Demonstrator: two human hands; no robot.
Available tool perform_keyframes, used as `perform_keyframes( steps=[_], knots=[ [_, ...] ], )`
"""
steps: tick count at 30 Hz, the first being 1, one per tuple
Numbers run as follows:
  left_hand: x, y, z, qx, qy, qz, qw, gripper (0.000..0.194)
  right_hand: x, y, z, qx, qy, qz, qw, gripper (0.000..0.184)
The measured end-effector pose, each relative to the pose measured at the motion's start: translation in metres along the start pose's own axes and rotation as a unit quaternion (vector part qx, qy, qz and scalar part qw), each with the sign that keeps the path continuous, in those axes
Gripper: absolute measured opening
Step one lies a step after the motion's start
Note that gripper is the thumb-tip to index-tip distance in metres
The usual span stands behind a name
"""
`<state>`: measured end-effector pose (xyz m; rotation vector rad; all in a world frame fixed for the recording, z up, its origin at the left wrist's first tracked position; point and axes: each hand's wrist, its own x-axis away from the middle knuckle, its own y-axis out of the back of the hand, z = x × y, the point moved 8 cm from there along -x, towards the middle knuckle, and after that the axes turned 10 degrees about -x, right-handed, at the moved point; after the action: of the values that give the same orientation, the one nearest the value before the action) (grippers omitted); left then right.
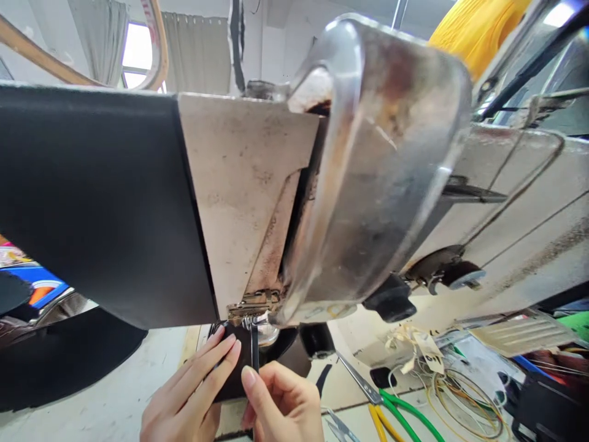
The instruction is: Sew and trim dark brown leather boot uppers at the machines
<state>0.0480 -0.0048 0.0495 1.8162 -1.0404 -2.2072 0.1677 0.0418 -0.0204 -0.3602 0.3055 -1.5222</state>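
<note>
Nearest my camera, the machine's worn metal cover (391,166) fills the upper centre. At lower centre, I have the left hand (191,390) flat, fingers extended on the black piece (234,365), apparently steadying it; the right hand (285,399) pinches a narrow black strip (255,347), seemingly keeping it straight. Green-handled scissors (376,396) lie rightward on the tabletop (110,380), within reach.

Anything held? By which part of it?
Right hand pinches the narrow black strip at its lower visible part, between thumb and index finger. Left hand lies on the dark piece; whether it grips can't be told.
</note>
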Motion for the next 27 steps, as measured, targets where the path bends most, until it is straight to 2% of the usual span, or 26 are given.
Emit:
perform_keyframes(
  steps=[6, 10, 16, 20, 23, 25, 27],
  knots=[
    [-0.014, 0.005, 0.009, 0.0, -0.08, 0.033, 0.996, 0.039, -0.007, -0.006, 0.012, -0.027, -0.016, -0.005, 1.0, 0.057],
    [-0.009, 0.007, 0.009, 0.019, -0.177, 0.06, 0.982, 0.04, -0.011, -0.01, 0.023, -0.029, -0.011, -0.006, 1.0, 0.057],
    [-0.02, 0.006, 0.016, 0.058, -0.183, 0.012, 0.981, 0.034, -0.01, -0.009, 0.027, -0.02, 0.017, -0.032, 0.999, 0.054],
    [-0.028, 0.003, 0.016, 0.05, -0.175, 0.027, 0.983, 0.034, -0.011, 0.015, 0.029, -0.003, 0.039, -0.059, 0.997, 0.052],
    [-0.032, 0.001, 0.018, 0.041, -0.154, 0.03, 0.987, 0.033, -0.021, 0.047, 0.053, 0.019, 0.101, -0.109, 0.989, 0.048],
    [-0.034, -0.002, 0.02, 0.034, -0.139, 0.028, 0.989, 0.027, -0.03, 0.058, 0.074, 0.045, 0.133, -0.098, 0.985, 0.045],
    [-0.033, -0.006, 0.023, 0.021, -0.128, 0.023, 0.991, 0.021, -0.037, 0.061, 0.092, 0.071, 0.137, -0.067, 0.986, 0.046]
  ],
)
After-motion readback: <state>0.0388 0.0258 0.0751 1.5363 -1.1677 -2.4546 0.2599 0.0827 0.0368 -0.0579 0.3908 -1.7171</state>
